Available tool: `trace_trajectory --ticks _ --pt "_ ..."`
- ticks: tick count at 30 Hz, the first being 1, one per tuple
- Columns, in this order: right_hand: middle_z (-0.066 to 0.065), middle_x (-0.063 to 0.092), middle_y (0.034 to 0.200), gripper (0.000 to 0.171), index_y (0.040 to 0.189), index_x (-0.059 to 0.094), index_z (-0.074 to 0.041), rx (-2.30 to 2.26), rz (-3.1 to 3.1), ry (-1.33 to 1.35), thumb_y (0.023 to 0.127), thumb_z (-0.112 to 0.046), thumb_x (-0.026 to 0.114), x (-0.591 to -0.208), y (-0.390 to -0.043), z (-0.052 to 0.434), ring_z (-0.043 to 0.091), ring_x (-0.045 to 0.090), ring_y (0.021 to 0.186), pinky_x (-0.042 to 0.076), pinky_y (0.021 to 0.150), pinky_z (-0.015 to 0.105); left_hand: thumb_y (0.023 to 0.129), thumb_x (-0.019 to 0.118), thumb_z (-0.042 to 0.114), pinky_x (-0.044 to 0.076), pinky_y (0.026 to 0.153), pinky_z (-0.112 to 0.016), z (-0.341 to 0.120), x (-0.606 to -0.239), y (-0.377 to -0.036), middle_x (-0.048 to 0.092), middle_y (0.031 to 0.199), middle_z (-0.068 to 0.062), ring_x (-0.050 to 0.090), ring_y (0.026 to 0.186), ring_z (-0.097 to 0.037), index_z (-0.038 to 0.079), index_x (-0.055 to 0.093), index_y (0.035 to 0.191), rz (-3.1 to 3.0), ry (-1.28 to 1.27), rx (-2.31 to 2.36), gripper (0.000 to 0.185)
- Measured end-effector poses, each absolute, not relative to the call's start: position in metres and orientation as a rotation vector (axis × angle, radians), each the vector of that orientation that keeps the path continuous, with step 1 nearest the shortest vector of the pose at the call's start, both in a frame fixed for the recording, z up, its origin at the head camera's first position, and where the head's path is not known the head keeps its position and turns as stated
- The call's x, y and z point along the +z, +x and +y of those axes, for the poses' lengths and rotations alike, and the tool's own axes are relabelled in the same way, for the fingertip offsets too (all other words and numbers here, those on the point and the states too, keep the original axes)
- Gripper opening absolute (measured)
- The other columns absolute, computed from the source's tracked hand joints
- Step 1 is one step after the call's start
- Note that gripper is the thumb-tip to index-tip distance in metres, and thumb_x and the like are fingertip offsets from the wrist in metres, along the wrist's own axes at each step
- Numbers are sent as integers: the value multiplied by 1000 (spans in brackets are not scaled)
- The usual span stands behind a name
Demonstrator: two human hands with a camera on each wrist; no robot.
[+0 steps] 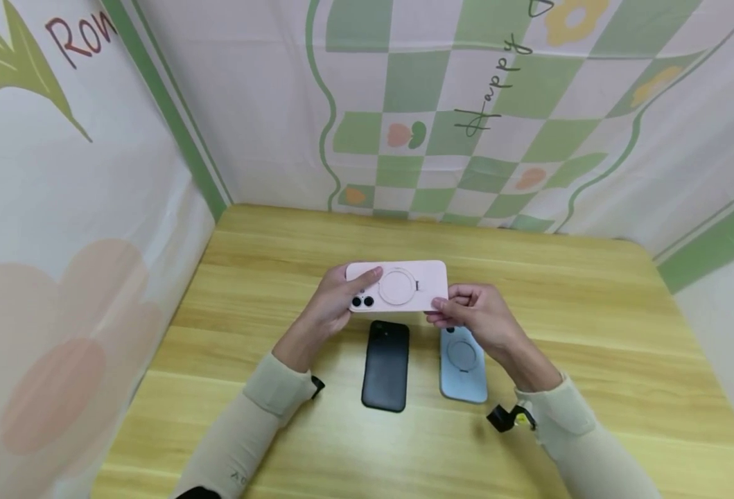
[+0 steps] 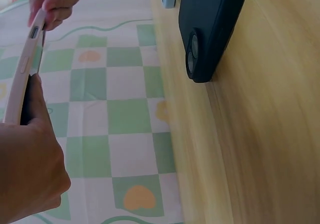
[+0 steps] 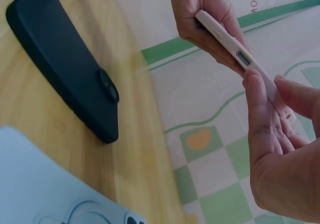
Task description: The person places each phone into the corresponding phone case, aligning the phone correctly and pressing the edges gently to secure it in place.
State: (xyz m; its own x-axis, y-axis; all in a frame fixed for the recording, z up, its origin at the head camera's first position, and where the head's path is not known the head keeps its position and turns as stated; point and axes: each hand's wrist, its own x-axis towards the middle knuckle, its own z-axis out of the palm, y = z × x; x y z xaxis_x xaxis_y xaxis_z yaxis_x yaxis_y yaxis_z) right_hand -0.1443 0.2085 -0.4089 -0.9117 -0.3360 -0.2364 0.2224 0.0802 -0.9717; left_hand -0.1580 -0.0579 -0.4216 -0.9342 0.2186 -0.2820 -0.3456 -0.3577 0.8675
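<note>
Here both hands hold a pale pink phone case (image 1: pixel 398 286) with ring.

The head camera looked down over the counter (image 1: pixel 529 312); both wrist cameras sat low and close, sharing the black phone (image 2: pixel 210 29).

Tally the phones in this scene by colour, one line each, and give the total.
Pink phone, held off the table by the left hand and the right hand: 1
Black phone, lying on the table: 1
Light blue phone, lying on the table: 1
Total: 3
</note>
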Motion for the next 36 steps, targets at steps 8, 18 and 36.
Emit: trace_trajectory --ticks 8,18,36 --pt "9 80 88 12 96 73 -2 -2068 1838 -89 103 3 65 -407 -143 206 16 79 80 66 78 32 106 67 14 62 92 -29 -51 -419 -158 68 132 -20 73 112 -21 -6 57 140 1432 -202 2424 41" --pt "8 81 89 16 91 76 -7 -2216 1676 -9 103 -1 67 -414 -139 198 16 80 83 65 81 31 102 67 -3 62 93 -34 -36 -420 -152 70 124 -24 76 108 -28 -7 55 140 1280 -245 2540 40" --pt "6 79 103 34 124 73 3 -1523 2265 -197 100 -20 76 -389 -168 183 16 73 86 63 74 28 96 72 -8 65 85 -35 -66 -418 -156 74 105 -15 77 92 -23 -11 61 130 1540 -111 2188 36"
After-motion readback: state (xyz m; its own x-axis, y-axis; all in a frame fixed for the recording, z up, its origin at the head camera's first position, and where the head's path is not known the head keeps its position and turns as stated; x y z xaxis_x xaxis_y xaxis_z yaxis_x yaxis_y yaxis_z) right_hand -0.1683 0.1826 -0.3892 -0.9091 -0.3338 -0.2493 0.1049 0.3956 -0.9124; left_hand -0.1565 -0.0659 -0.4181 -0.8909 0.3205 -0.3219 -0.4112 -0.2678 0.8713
